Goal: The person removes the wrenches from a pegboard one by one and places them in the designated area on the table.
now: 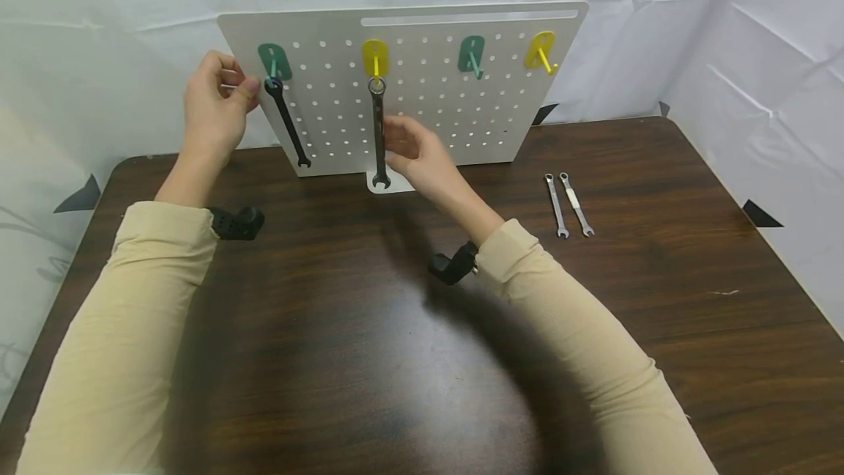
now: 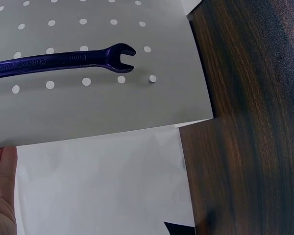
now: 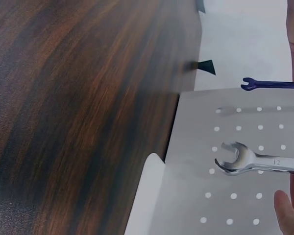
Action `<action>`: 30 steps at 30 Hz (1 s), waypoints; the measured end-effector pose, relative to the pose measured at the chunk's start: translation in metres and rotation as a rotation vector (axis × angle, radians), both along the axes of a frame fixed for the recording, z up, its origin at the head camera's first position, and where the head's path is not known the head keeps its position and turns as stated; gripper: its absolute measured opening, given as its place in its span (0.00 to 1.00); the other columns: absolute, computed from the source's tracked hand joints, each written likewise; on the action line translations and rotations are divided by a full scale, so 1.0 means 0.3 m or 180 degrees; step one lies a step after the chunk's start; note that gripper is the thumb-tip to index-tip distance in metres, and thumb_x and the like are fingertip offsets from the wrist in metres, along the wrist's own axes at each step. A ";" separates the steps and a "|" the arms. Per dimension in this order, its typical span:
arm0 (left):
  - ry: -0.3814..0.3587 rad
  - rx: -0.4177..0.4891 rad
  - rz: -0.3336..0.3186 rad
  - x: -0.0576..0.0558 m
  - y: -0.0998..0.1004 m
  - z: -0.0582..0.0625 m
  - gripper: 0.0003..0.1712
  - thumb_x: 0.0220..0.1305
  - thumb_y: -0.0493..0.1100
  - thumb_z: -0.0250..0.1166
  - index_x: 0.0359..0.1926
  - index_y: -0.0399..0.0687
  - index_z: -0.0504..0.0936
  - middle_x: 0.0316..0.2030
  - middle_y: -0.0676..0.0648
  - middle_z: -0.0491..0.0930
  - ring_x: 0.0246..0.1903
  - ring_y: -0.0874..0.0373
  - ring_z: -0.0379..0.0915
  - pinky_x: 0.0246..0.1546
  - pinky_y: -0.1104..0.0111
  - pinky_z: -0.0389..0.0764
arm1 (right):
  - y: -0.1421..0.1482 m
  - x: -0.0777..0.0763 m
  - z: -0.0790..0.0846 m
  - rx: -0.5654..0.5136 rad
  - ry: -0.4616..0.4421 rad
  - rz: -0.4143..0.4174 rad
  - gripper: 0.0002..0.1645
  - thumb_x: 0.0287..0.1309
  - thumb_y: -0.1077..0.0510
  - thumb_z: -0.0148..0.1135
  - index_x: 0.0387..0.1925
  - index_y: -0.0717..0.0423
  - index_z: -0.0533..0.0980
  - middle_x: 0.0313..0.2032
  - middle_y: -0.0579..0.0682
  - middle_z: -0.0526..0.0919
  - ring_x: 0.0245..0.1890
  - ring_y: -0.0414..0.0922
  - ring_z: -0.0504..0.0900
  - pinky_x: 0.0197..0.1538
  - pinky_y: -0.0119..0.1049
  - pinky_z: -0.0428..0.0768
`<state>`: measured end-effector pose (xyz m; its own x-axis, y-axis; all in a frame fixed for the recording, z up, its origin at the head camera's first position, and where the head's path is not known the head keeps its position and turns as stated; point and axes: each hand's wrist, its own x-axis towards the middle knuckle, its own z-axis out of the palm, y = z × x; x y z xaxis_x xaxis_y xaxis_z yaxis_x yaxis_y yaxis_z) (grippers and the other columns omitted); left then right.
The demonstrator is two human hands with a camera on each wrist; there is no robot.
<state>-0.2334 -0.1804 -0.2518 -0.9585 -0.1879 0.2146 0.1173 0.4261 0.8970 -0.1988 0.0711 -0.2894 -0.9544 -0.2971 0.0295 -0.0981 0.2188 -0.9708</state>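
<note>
At the left edge of the grey pegboard [image 1: 422, 116], my left hand [image 1: 214, 105] pinches the board's side between thumb and fingers. A dark purple combination wrench [image 2: 78, 59] hangs from the left green hook [image 1: 273, 61] beside that hand. From the yellow hook [image 1: 375, 57] to its right hangs a shiny combination wrench [image 3: 269, 162] marked 12, its open end downward. My right hand [image 1: 418, 152] is just right of this wrench's shaft, fingers loosely bent. In the right wrist view, its thumb tip stands apart from the shaft, while a fingertip lies right at the shaft's edge.
Two smaller wrenches, one [image 1: 557, 205] beside another [image 1: 576, 204], lie on the dark wooden table [image 1: 330, 343] to the right. A second green hook [image 1: 471, 56] and a second yellow hook [image 1: 542, 52] hold nothing. White sheeting [image 1: 745, 57] covers the walls behind.
</note>
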 end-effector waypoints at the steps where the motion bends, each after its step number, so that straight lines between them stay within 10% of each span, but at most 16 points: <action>1: -0.0008 -0.0011 0.0002 0.000 0.000 0.000 0.09 0.67 0.38 0.57 0.34 0.57 0.68 0.31 0.59 0.67 0.29 0.73 0.70 0.45 0.81 0.84 | 0.001 0.003 0.001 0.0000 0.0003 0.0000 0.29 0.63 0.71 0.52 0.66 0.59 0.63 0.60 0.59 0.73 0.62 0.52 0.74 0.66 0.40 0.76; 30: -0.0041 -0.0047 -0.0002 -0.011 -0.004 -0.013 0.08 0.68 0.38 0.57 0.34 0.57 0.68 0.32 0.60 0.66 0.30 0.73 0.69 0.48 0.79 0.84 | 0.038 0.064 0.072 -0.0123 -0.0338 -0.0130 0.23 0.63 0.66 0.58 0.59 0.61 0.69 0.50 0.60 0.78 0.51 0.53 0.81 0.52 0.39 0.86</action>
